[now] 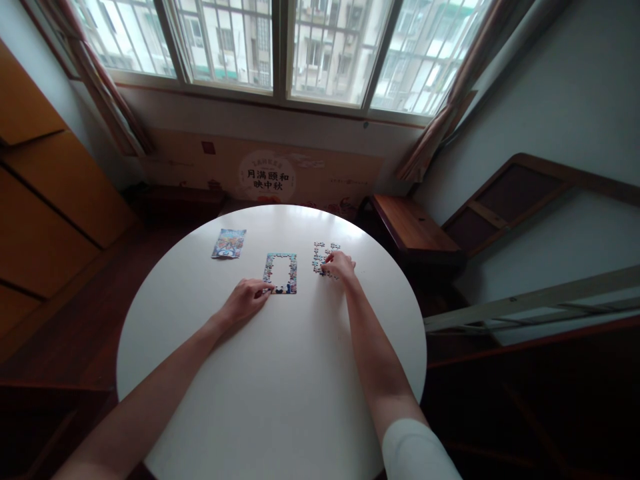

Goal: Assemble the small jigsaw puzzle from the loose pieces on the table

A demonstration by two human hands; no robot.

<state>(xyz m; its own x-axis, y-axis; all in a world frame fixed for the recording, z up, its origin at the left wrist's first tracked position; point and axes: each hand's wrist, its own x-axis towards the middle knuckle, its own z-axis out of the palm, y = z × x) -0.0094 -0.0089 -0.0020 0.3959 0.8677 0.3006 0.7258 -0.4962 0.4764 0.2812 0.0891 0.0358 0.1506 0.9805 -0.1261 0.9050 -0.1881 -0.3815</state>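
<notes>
A jigsaw puzzle (pixel 293 272) lies on the white round table, its border joined into an upright rectangle with a bare middle. My left hand (pixel 245 299) rests at its lower left corner, fingers drawn together and holding that edge. To the right, loose puzzle pieces (pixel 319 251) lie in a cluster. My right hand (pixel 341 265) is over the near side of this cluster, thumb and forefinger pinched on a puzzle piece that is mostly hidden by the fingers. A colourful printed packet or picture sheet (pixel 229 244) lies flat at the far left.
The round table (pixel 280 393) has a curved edge all round. A wooden bench (pixel 415 227) stands beyond its right side, and a wooden cabinet (pixel 60 187) is at the left. Barred windows (pixel 230 47) and a printed panel (pixel 320 163) are behind the table.
</notes>
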